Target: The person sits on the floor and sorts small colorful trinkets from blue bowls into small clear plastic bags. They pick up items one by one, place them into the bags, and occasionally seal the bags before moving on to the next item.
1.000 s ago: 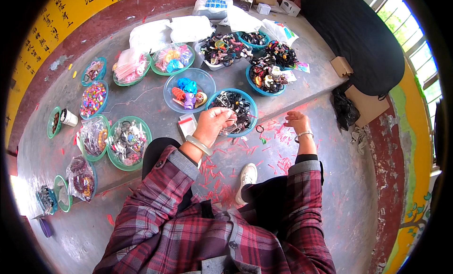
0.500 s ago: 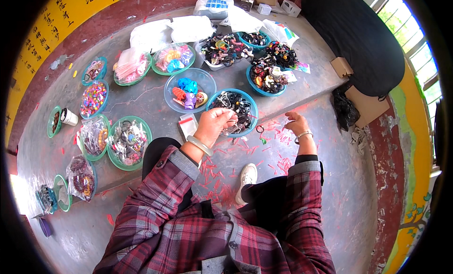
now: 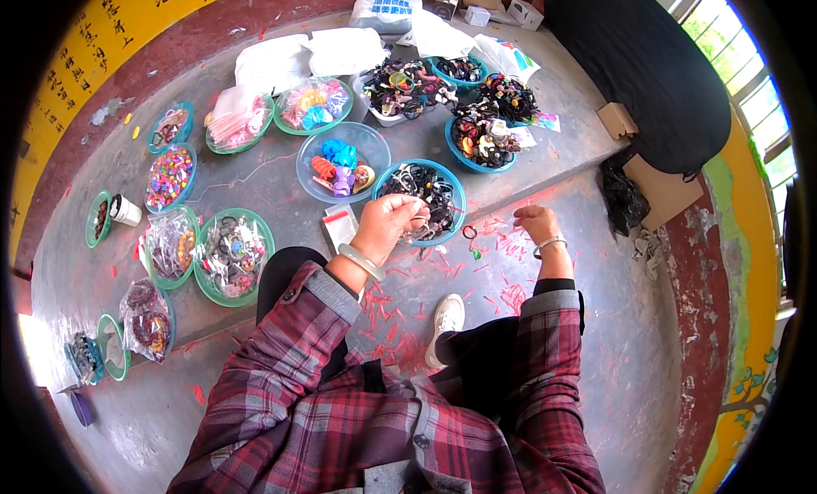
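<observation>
My left hand [image 3: 385,226], a bangle at its wrist, is closed in a pinch over the near rim of a blue basin [image 3: 460,206] filled with black hair ties [image 3: 430,188]. What its fingertips hold is too small to make out. My right hand [image 3: 539,226] is off to the right, its fingers bent and pressed together; anything in them is hidden. Between the hands shows a dark hair tie [image 3: 470,233] with a green charm [image 3: 476,254]. Whether it hangs from a fine thread or lies on the floor, I cannot tell.
Several basins stand on the raised ledge, among them a clear blue basin [image 3: 308,181] of colourful hair accessories and a green basin [image 3: 201,281] of trinkets. Red scraps [image 3: 396,345] litter the floor near my white shoe [image 3: 445,324]. A black plastic bag [image 3: 625,200] lies at right.
The fingers of my right hand have curled inward and drawn together. My left hand and the basins look the same.
</observation>
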Motion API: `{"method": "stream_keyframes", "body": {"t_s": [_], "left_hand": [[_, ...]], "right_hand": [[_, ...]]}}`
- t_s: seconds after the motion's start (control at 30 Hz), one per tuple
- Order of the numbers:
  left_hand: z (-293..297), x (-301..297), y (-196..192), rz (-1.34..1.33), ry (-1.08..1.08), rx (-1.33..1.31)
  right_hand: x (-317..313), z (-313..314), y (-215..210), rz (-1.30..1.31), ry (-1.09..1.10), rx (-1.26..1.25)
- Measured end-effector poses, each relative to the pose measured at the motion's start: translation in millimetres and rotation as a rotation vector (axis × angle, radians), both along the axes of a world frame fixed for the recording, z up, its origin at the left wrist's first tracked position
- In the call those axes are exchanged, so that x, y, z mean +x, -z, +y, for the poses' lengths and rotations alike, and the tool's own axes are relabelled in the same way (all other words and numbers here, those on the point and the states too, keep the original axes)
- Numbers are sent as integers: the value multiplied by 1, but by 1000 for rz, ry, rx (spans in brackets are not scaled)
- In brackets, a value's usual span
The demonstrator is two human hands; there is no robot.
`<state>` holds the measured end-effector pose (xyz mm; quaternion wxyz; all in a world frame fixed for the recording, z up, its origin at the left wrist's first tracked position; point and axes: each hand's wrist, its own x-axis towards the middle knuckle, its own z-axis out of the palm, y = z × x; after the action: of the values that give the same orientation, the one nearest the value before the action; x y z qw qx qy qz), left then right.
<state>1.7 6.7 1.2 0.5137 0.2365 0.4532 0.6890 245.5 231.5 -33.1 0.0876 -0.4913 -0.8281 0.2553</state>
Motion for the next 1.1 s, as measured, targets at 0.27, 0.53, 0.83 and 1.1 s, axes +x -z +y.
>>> {"method": "stream_keyframes", "body": {"t_s": [0.27,0.53,0.83,1.1], "left_hand": [[-1,-1,2,-11,-3,8],[1,-1,4,-37,10,0],[1,1,5,-156,-14,13],[1,2,4,-200,10,76]], "right_hand": [[-4,-15,-24,28,4,15],[-12,-17,-30,256,98,-102],[-83,-113,-57,815,-19,-722],[-107,-145,-50,961,14,-678]]}}
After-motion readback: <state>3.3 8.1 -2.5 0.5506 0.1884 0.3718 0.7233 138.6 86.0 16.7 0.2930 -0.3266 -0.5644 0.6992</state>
